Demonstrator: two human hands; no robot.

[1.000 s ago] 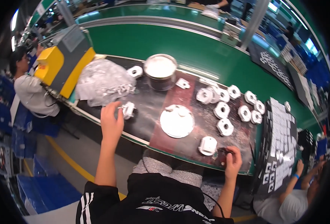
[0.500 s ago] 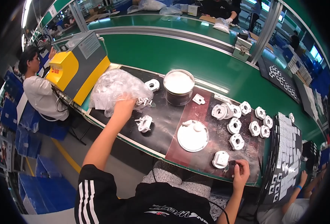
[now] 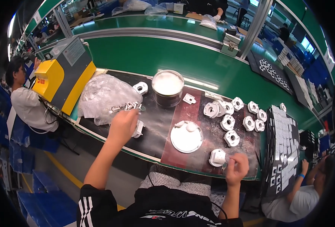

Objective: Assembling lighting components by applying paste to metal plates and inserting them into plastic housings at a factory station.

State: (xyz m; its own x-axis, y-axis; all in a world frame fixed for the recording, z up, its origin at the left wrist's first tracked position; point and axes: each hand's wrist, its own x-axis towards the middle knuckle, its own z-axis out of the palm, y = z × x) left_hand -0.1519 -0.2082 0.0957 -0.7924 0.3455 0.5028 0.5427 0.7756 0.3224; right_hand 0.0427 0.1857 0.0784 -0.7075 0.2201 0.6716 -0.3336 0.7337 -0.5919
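My left hand (image 3: 123, 126) is just in front of the mouth of a clear plastic bag (image 3: 106, 90), its fingers pinched together; what lies between them is too small to name. Small white pieces (image 3: 126, 106) spill at the bag's opening. Partly behind that hand sits a white round part (image 3: 138, 129). My right hand (image 3: 237, 168) is curled with thumb and fingers together, close by a white plastic housing (image 3: 217, 157) near the table's front edge. Whether it holds anything cannot be seen. A round white lid (image 3: 186, 138) with white lumps on it lies between the hands.
A tin (image 3: 168, 87) with white contents stands at the back. Several white ring-shaped parts (image 3: 228, 122) lie on the right. Beyond them is a stack of black trays (image 3: 279, 151). A yellow and grey machine (image 3: 64, 75) stands left, near a seated person (image 3: 29, 106).
My left hand has drawn back from inside the bag toward me. My right hand has closed its fingers and shifted slightly toward the housing. The whole view has swung a little.
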